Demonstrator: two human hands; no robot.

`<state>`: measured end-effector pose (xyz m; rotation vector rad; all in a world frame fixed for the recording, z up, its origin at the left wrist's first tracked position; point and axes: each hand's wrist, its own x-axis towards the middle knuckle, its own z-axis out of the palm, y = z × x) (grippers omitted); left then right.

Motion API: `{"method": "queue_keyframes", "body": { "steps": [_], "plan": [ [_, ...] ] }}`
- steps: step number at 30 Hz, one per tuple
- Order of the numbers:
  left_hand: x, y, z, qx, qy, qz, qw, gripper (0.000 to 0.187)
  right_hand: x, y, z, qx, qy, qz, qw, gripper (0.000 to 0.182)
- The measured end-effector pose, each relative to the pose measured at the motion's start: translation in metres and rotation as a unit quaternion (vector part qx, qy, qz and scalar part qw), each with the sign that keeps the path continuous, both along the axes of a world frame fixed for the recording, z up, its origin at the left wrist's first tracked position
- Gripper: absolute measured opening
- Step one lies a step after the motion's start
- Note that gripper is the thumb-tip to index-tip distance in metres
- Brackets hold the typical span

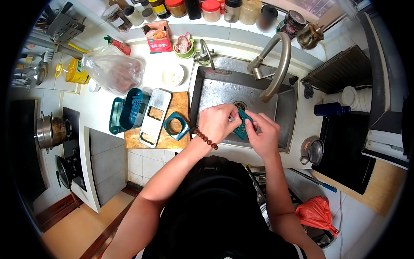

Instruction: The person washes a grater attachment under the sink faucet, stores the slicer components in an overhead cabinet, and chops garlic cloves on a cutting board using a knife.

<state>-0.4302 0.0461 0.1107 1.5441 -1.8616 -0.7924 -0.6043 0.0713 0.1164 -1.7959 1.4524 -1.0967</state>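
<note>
Over the sink, my right hand [264,133] grips a small teal grater plate [242,127] between thumb and fingers. My left hand [217,122], with a brown bead bracelet at the wrist, is closed in a pinch at the plate's upper left edge; its fingertips partly cover the plate. On the wooden cutting board [180,101] to the left lie a white slicer frame [160,101] and a teal ring-shaped holder [184,125]. Beside the board stand a dark teal container [130,118] and a teal slotted basket [116,115].
The sink [215,86] has a tall curved faucet [284,64] at its back right. A white bowl [173,75] with pale pieces, a plastic bag [114,71] and a red packet [158,38] sit left of it. A metal cup [312,150] stands at right. Jars line the ledge.
</note>
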Motion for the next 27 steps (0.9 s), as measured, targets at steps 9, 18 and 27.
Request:
{"method": "queue_keyframes", "body": {
  "steps": [9, 18, 27],
  "plan": [
    [0.016, 0.006, -0.019, 0.137, 0.131, -0.021, 0.982, 0.016, -0.014, -0.002, -0.026, 0.080, -0.091, -0.078, 0.990, 0.024],
    [0.033, 0.037, -0.035, 0.226, 0.314, 0.010, 0.922, 0.028, 0.002, 0.005, -0.039, 0.169, -0.244, -0.081, 0.952, 0.020],
    [0.057, 0.062, -0.040, 0.086, 0.145, -0.022, 0.986, 0.044, 0.030, 0.009, -0.065, 0.170, -0.139, -0.065, 0.973, 0.019]
  ]
}}
